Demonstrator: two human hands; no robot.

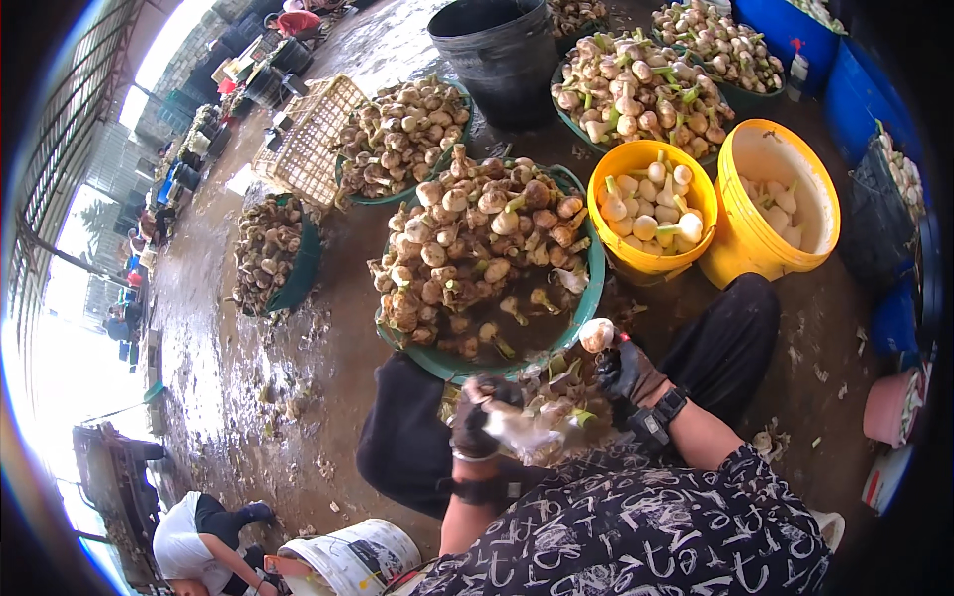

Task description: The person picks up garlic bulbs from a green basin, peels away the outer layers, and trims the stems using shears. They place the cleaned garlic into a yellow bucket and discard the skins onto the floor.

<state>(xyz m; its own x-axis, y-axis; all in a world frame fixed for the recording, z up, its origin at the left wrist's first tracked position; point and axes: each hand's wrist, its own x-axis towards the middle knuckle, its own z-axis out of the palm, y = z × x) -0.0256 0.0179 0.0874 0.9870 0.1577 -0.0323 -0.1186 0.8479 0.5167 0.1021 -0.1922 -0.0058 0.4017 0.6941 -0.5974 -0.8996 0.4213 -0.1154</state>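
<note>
Nearest is the person's dark patterned shirt [646, 526], the forearms reaching forward between bent, dark-trousered legs. The left hand [484, 415] is gloved in a dark material, its fingers curled inward; a pale, motion-smeared shape [527, 432] lies right beside it, and I cannot tell what that is or whether the fingers have hold of it. The right hand [631, 370], also in a dark glove, with a black device [651, 422] strapped at the wrist, has its fingers bent nearly together and holds a whitish bulb [596, 336] with brown patches at their tips (a tiny red glint shows just beside it). That bulb is raised near the close right edge of a green tub. Around and under the hands, between the legs, lie peelings [561, 392].

Just beyond, the green tub [594, 288] bears a heap of garlic [477, 228], soil-stained and stubby-stemmed, piled thickest toward the far and left side, with a few loose bulbs in the near part. To its right are two yellow buckets [735, 238], both with cleaner, pale bulbs [646, 207] inside.

Farther off are a tall black bucket [497, 65], more garlic-filled tubs and a pale woven basket [316, 124]; well beyond, someone in a red top [296, 22] is at the upper left.
</note>
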